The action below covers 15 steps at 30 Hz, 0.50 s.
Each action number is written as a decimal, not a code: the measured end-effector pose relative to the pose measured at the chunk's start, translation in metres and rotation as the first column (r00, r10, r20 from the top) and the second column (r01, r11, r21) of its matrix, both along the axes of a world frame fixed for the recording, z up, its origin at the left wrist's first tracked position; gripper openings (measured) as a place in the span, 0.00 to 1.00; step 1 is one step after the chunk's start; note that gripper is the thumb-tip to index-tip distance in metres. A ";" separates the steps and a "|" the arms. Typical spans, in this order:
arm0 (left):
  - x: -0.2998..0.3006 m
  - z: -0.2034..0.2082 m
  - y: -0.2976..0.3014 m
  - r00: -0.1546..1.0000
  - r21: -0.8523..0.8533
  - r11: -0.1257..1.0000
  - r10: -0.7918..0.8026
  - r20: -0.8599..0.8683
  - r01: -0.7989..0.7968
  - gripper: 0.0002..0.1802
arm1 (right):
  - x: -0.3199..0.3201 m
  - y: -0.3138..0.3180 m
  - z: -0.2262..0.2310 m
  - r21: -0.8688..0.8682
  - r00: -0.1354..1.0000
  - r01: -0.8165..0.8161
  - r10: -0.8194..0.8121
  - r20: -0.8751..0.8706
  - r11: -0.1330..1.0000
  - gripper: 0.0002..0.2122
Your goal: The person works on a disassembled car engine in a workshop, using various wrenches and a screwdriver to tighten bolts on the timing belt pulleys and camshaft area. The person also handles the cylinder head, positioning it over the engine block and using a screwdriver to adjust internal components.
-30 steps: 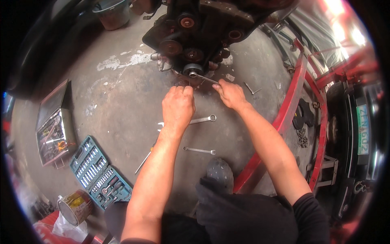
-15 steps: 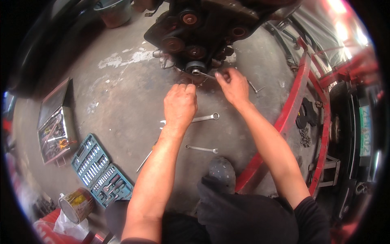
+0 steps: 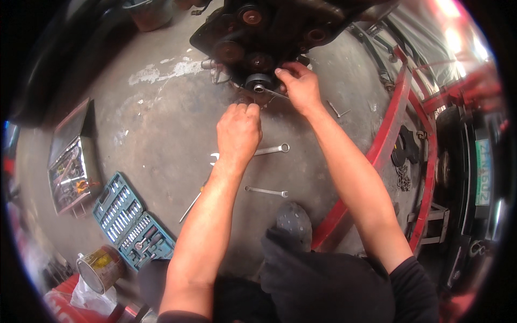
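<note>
A dark engine [image 3: 231,37] fills the top, with a round pulley [image 3: 259,79] low on its near face. At the pulley's centre sits the head of a slim metal wrench [image 3: 274,93], its shaft running right toward my right hand [image 3: 301,90]. That hand is beside the engine, thumb stretched out and apart from the fingers; the wrench's far end disappears by the thumb's base. My left hand [image 3: 238,128] is closed just below the pulley, back of the hand up; whatever it holds is hidden. Below it a large combination wrench [image 3: 274,149] lies partly covered by my wrist.
A smaller wrench [image 3: 266,190] and a screwdriver [image 3: 193,205] lie on the concrete floor. Left are an open socket set [image 3: 132,220], a metal toolbox [image 3: 72,167] and a paint can [image 3: 100,268]. A thin tool [image 3: 338,110] lies right, before a red metal frame [image 3: 385,129].
My right hand has moved up and left toward the engine; its thumb has come away from the wrench's end. The left hand has stayed almost in place.
</note>
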<state>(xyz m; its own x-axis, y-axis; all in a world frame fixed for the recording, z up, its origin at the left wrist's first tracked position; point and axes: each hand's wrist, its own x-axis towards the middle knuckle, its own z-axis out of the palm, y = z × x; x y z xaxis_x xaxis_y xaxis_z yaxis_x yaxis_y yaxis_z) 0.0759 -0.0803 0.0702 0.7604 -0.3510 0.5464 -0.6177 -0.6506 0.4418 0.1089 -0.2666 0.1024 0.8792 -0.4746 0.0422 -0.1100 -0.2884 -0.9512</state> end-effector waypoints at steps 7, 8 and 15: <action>0.002 -0.001 0.001 1.000 0.000 1.000 -0.005 0.019 0.005 0.03 | -0.044 -0.023 -0.030 -0.635 0.993 -0.117 0.081 -0.087 0.764 0.19; 0.001 0.001 -0.002 1.000 0.000 1.000 -0.005 0.021 0.005 0.02 | -0.053 -0.030 -0.044 -0.750 0.992 -0.127 0.061 -0.114 0.649 0.20; 0.002 -0.007 -0.001 1.000 -0.011 1.000 0.002 0.020 -0.002 0.07 | -0.057 -0.045 -0.049 -0.729 0.873 -0.428 0.038 -0.485 0.533 0.17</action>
<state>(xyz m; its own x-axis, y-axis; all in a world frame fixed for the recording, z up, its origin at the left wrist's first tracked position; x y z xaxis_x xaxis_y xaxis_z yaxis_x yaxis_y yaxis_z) 0.0777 -0.0810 0.0630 0.7500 -0.3438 0.5651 -0.6253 -0.6471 0.4362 0.0515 -0.3117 0.0532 0.9810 -0.1842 -0.0602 -0.1925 -0.9617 -0.1950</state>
